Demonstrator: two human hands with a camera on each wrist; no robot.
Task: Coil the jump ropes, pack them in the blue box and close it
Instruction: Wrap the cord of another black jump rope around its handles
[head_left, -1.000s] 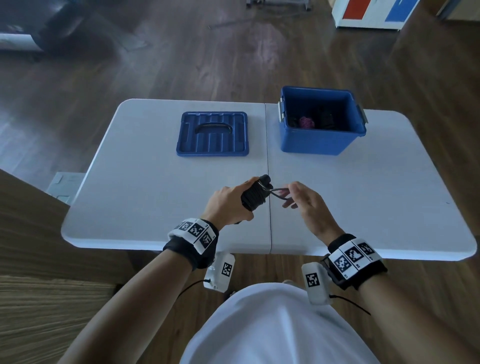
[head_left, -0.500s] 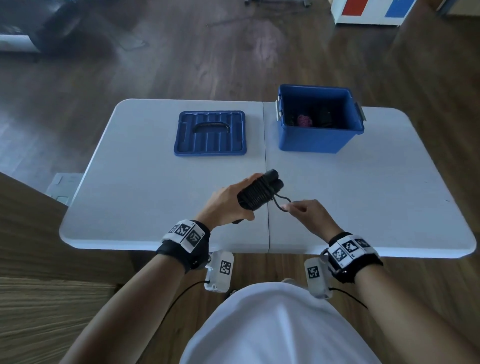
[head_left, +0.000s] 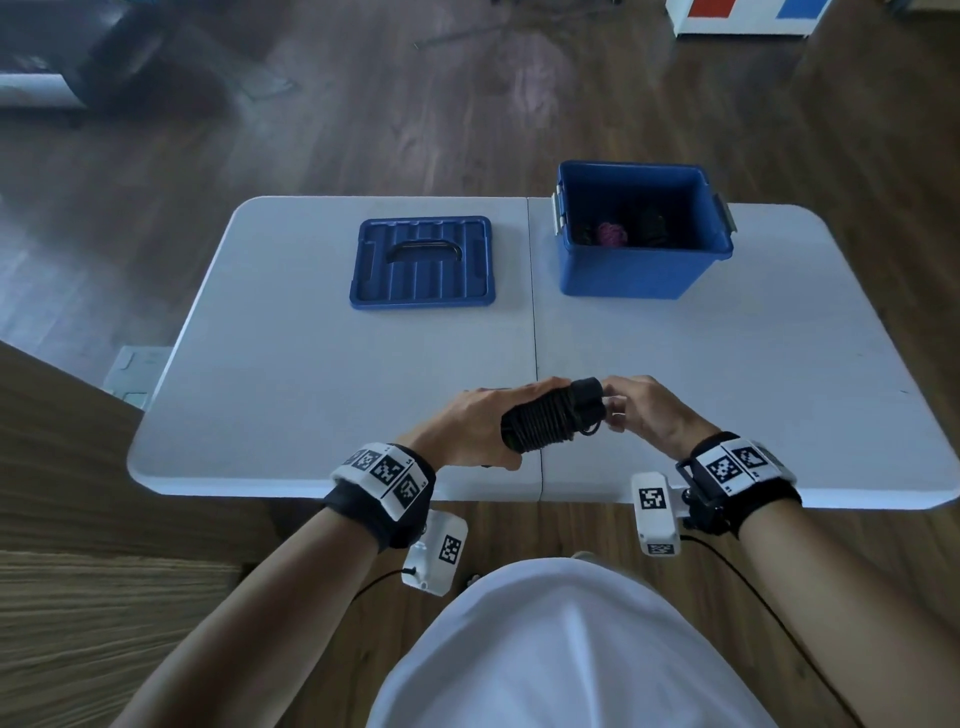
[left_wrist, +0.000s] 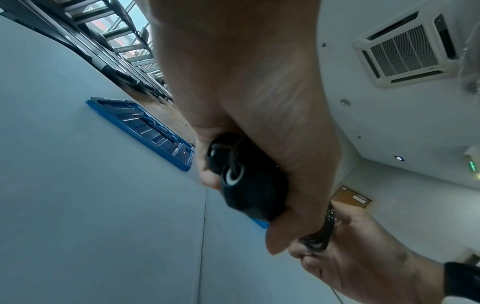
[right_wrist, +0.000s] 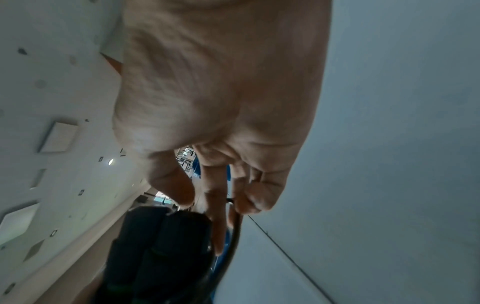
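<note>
- Wooden floor surrounds the white table (head_left: 291, 364).
- Near the blue box (head_left: 639, 270), my left hand (head_left: 467, 426) grips the black jump rope (head_left: 550, 415); my right hand (head_left: 649, 410) pinches its loose end.
- Wrapping nearly done; packing, lid (head_left: 422, 262) remain.

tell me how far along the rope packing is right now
Done: coiled ropes already lie in the open blue box. In hand: the left hand grips a wound black rope; the right hand pinches its loose end. Left: box it, fit the lid.

We saw a black jump rope (head_left: 550, 418) wound tightly round its handles, held above the worktop's near edge. The blue box (head_left: 639, 270) stood open far right, coiled ropes (head_left: 612, 235) inside; its lid (head_left: 422, 262) lay flat to its left.
</note>
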